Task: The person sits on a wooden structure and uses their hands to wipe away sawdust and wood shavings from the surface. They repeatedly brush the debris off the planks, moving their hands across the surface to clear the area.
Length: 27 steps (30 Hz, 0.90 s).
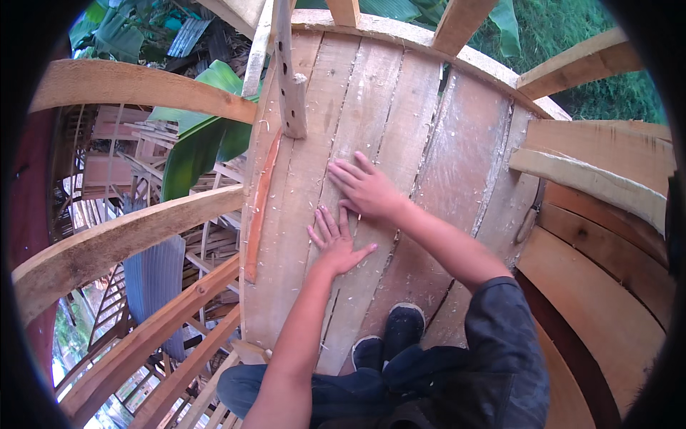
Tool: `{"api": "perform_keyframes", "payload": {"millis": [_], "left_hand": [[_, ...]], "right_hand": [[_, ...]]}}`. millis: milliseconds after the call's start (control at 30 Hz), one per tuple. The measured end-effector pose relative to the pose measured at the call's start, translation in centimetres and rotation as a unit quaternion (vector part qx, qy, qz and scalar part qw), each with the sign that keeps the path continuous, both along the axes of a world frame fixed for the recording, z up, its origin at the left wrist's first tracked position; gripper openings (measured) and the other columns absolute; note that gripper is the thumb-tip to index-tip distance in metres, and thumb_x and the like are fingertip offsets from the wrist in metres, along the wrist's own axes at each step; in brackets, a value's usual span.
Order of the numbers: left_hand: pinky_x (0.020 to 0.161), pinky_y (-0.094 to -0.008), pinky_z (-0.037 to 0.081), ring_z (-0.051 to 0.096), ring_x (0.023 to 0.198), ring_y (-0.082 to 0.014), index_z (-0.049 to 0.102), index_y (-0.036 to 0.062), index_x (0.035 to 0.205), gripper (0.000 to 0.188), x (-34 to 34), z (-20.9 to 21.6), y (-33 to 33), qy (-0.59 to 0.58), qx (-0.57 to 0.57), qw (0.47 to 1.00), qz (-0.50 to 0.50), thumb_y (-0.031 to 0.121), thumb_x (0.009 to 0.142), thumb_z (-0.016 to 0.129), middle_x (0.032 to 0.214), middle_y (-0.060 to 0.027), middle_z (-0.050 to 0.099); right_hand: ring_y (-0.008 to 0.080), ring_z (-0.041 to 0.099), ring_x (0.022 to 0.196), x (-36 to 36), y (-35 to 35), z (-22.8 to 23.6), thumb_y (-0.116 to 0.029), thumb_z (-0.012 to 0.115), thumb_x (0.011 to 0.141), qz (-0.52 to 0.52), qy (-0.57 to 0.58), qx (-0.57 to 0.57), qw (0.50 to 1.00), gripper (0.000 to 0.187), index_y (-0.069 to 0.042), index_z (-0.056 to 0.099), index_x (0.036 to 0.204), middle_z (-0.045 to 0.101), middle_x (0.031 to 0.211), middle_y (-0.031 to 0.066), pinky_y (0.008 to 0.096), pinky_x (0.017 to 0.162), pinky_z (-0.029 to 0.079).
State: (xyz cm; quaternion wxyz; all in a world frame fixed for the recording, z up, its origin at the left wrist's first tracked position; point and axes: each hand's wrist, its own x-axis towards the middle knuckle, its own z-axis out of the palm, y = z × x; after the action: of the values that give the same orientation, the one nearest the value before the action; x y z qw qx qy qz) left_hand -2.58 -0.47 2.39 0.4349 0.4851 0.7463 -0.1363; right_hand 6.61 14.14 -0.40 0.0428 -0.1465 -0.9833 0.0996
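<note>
Both of my hands lie flat on a floor of wide wooden planks, which is strewn with pale shavings and dust. My left hand has its fingers spread, pointing away from me, and holds nothing. Just beyond it and to the right, my right hand rests palm down, fingers stretched out toward the left, also without anything in it. The two hands are close together near a seam between planks. Left of them, a thin reddish wood strip lies along the floor's edge.
An upright post with holes rises beyond my hands. Curved wooden beams run past the left edge, with stacked lumber lower down outside. At right, a handled tool lies by boards. My dark shoes stand on the planks.
</note>
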Motion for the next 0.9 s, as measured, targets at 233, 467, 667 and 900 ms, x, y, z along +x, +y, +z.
{"api": "perform_keyframes", "payload": {"millis": [233, 467, 667, 900], "left_hand": [[0.1, -0.064, -0.018, -0.033, 0.131, -0.0453, -0.022, 0.0062, 0.144, 0.125, 0.2, 0.1, 0.0, -0.009, 0.014, 1.0, 0.006, 0.072, 0.073, 0.056, 0.142, -0.0362, -0.029], [0.1, -0.0654, -0.017, -0.031, 0.133, -0.0465, -0.02, 0.0061, 0.145, 0.124, 0.3, 0.1, -0.1, -0.005, 0.028, 1.0, 0.01, 0.072, 0.073, 0.056, 0.143, -0.0353, -0.027], [0.1, -0.0653, -0.018, -0.031, 0.132, -0.0464, -0.019, 0.0056, 0.145, 0.124, 0.3, -0.3, -0.1, 0.002, 0.023, 1.0, 0.003, 0.072, 0.073, 0.056, 0.143, -0.0358, -0.026], [0.1, -0.0644, -0.019, -0.033, 0.131, -0.0455, -0.02, 0.0058, 0.145, 0.123, 0.3, -0.1, 0.1, -0.01, 0.029, 0.999, 0.008, 0.072, 0.074, 0.056, 0.142, -0.0354, -0.029]], "right_hand": [[0.022, 0.021, 0.141, 6.5, 4.1, 1.5, -0.047, 0.039, 0.095, -0.17, -0.039, -0.003, 0.985, 0.064, -0.006, 0.03, 0.143, 0.03, 0.15, 0.0115, 0.0477, 0.116, 0.008], [0.0226, 0.023, 0.141, 5.3, -0.5, 1.0, -0.055, 0.038, 0.092, -0.032, -0.032, -0.073, 0.996, 0.07, -0.009, 0.03, 0.144, 0.031, 0.149, 0.0102, 0.0507, 0.116, 0.008], [0.023, 0.02, 0.142, 7.2, 3.0, 2.9, -0.058, 0.039, 0.092, -0.273, -0.06, -0.006, 0.96, 0.071, -0.012, 0.027, 0.146, 0.026, 0.151, 0.0137, 0.0514, 0.115, 0.006], [0.02, 0.017, 0.143, 8.0, 4.7, 1.0, -0.057, 0.033, 0.094, -0.156, -0.063, -0.064, 0.984, 0.068, -0.012, 0.028, 0.146, 0.022, 0.153, 0.0088, 0.0471, 0.116, 0.006]]}}
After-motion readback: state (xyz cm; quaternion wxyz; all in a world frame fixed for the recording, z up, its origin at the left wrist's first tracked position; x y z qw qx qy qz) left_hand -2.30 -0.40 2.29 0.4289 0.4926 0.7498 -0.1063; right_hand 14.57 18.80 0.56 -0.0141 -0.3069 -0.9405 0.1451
